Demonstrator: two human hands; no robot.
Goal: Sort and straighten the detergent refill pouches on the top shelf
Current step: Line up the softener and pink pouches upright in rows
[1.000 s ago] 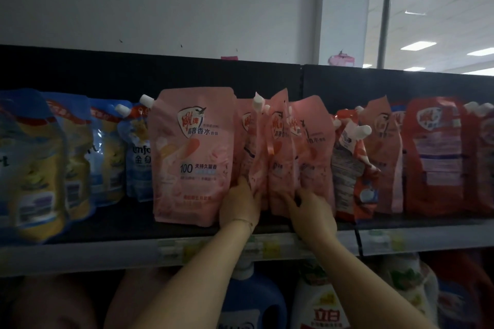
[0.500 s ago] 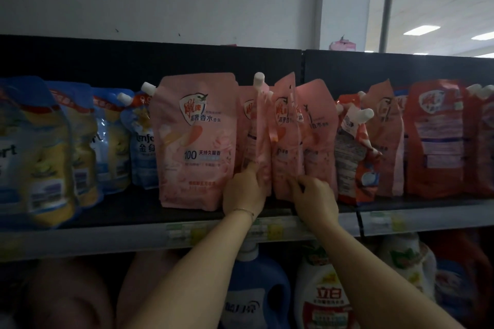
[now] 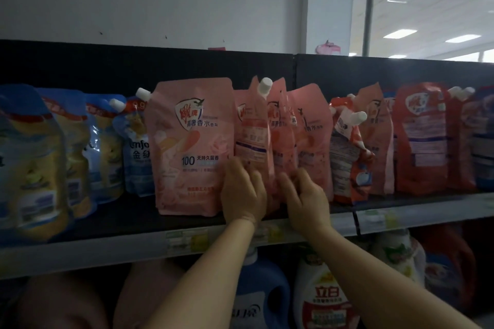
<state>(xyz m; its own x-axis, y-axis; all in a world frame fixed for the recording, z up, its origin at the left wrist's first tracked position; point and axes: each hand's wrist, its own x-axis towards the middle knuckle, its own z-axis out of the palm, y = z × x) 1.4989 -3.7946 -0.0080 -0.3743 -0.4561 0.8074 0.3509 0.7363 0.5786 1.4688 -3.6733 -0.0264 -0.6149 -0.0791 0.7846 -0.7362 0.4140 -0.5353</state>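
Left grip (image 3: 244, 192), right grip (image 3: 304, 200), black shelf (image 3: 120, 224)

Both arms (image 3: 211, 270) are bare as far as I can see — a thin, faint band (image 3: 242, 218) sits just under the left hand (image 3: 242, 195).

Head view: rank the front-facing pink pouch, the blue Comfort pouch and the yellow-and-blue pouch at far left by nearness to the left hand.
From the left hand:
1. Front-facing pink pouch, directly on the hand's left; the hand overlaps its lower right corner.
2. Blue Comfort pouch, the next one leftward, partly behind the pink one.
3. Yellow-and-blue pouch, at the far left edge of the view.
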